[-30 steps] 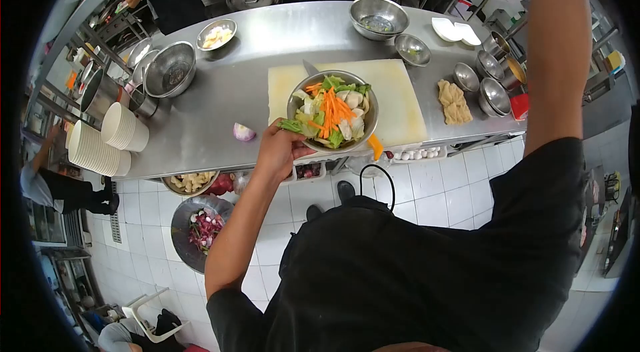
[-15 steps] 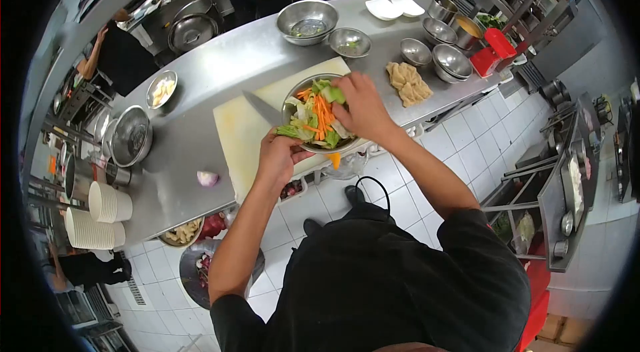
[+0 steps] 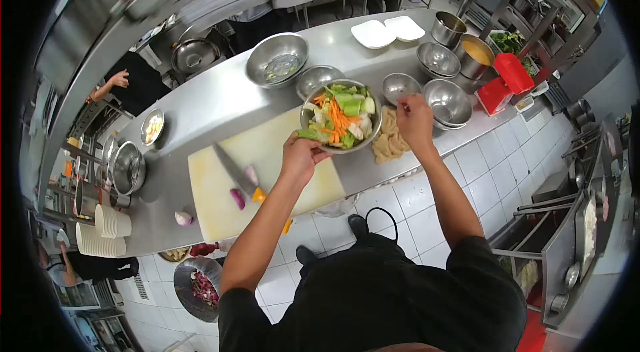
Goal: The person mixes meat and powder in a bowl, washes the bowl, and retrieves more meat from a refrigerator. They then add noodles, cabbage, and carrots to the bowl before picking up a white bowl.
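My left hand (image 3: 302,157) is closed on the rim of a steel bowl of cut vegetables (image 3: 378,127), lifted over the counter. Carrot strips, green pieces and pale leaves fill it. To its right, my right hand (image 3: 415,117) has curled fingers at the near edge of a small steel bowl (image 3: 399,85), above a pile of tan, wrinkled pieces (image 3: 389,142). Whether those fingers pinch anything is hidden. On the cutting board (image 3: 293,195) lie a knife (image 3: 235,169) with an orange-yellow handle and two pieces of purple onion (image 3: 238,199).
A large steel bowl (image 3: 277,59), white dishes (image 3: 373,34), a pot of orange liquid (image 3: 475,52) and a red scale (image 3: 497,89) stand on the counter. At left are a peeled onion (image 3: 183,219) and stacked white tubs (image 3: 100,235). A co-worker (image 3: 137,82) stands across the counter.
The vegetable bowl has moved right and up off the board in my left hand. My right hand has left the vegetables for the small bowl. The knife and onion pieces are now uncovered.
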Demonstrator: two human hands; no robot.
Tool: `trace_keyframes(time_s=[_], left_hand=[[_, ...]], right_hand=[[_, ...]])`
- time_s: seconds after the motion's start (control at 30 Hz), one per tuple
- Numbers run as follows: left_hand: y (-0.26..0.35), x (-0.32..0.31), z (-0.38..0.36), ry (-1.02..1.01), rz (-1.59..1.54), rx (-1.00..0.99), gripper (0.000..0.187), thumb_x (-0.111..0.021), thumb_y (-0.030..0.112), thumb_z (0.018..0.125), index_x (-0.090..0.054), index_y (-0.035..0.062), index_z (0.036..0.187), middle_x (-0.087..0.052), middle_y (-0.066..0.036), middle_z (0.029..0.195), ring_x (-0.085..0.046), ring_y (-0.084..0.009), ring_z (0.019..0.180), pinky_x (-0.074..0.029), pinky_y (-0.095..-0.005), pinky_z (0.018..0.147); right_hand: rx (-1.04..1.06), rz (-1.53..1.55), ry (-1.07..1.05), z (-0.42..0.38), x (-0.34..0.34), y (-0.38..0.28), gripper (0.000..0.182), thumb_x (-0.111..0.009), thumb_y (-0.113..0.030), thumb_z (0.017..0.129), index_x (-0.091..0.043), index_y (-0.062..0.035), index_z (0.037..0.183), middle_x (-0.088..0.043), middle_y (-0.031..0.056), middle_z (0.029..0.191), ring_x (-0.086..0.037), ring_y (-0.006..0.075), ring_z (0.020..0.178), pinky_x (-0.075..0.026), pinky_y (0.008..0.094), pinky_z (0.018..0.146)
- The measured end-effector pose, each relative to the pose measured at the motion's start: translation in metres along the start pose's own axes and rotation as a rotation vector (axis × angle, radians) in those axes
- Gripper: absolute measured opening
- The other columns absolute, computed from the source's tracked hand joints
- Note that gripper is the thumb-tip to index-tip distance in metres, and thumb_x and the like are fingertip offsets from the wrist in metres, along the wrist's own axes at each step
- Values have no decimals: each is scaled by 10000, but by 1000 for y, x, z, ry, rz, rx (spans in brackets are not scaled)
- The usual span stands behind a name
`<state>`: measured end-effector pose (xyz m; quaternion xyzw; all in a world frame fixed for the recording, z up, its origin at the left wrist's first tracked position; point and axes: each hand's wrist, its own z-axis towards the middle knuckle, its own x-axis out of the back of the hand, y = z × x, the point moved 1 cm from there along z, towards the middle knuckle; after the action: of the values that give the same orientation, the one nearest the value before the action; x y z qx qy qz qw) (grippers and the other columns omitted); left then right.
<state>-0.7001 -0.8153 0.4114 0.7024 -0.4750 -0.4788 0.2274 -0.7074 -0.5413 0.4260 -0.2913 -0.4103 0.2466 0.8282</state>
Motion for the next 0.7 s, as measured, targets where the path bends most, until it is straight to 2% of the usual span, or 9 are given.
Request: trace_keyframes(time_s=[0.1, 0.2, 0.3, 0.47, 0.7], left_hand=[[-16, -51, 56, 12, -61, -86, 282, -480, -65, 820, -504, -26, 1098, -583, -162, 1044, -611, -285, 873, -575, -425, 724], [-31, -96, 124, 59, -188, -142, 278, -468, -67, 826, -496, -30, 1100, -572, -175, 1041, -609, -296, 854, -582, -443, 738], [-49, -108, 216, 106, -239, -90, 287, -448, -67, 839, -467, -29, 1122, -553, -190, 1056, -608, -314, 840, -596, -463, 739], [-55, -149, 241, 350, -310, -93, 295, -405, -61, 873, -421, -17, 1164, -530, -192, 1052, -609, -330, 845, -619, -474, 711], [-73, -160, 250, 467, -272, -131, 303, -414, -50, 878, -415, -11, 1179, -524, -179, 1090, -609, -306, 903, -615, -469, 718]], right_hand=[[265, -351, -122, 16, -17, 71, 131, -650, -13, 732, -686, -28, 857, -626, 154, 847, -616, 331, 835, -497, 464, 751], [339, -542, -245, 31, -34, 97, 123, -612, -77, 725, -698, -33, 802, -634, 145, 850, -599, 314, 899, -473, 436, 783], [388, -643, -359, 38, -54, 123, 146, -609, -127, 727, -714, -49, 792, -640, 125, 870, -586, 292, 938, -444, 408, 820], [347, -624, -458, 46, -41, 112, 166, -590, -143, 740, -727, -60, 784, -652, 130, 941, -582, 285, 956, -431, 394, 847], [423, -529, -426, 31, -22, 117, 147, -607, -128, 709, -710, -40, 766, -632, 119, 897, -570, 284, 912, -433, 400, 805]])
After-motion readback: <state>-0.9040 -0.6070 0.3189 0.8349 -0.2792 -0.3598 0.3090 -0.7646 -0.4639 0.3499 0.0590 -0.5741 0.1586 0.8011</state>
